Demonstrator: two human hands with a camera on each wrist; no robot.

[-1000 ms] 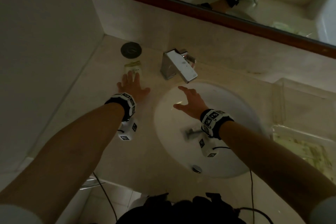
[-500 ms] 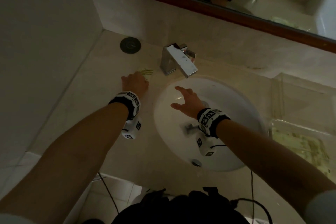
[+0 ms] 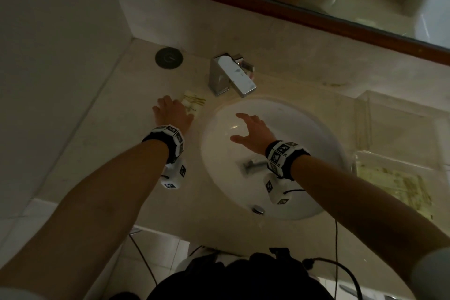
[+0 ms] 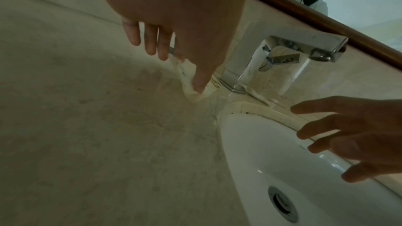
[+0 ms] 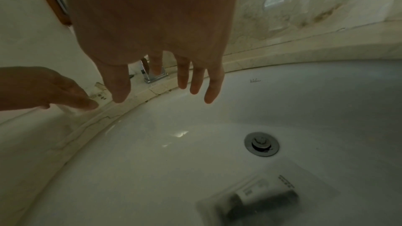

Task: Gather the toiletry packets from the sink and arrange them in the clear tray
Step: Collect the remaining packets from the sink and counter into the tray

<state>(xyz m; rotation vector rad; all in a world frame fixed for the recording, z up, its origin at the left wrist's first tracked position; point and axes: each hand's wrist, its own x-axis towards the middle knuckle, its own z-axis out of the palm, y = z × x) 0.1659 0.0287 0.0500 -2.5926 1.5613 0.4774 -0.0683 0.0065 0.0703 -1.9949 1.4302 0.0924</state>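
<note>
Right under the left hand (image 3: 172,114), thumb pressing a flat cream packet with gold print (image 3: 194,104) onto the counter, long axis running toward the tap, while the right hand (image 3: 253,133), fingers spread and empty, hovering alongside over the basin, farther off.

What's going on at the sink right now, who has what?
The left hand presses a cream toiletry packet flat on the counter just left of the faucet; in the left wrist view its thumb sits on the packet's crumpled edge. The right hand hovers open over the basin, holding nothing. Another packet lies in the basin near the drain. The clear tray at the right already holds some packets.
</note>
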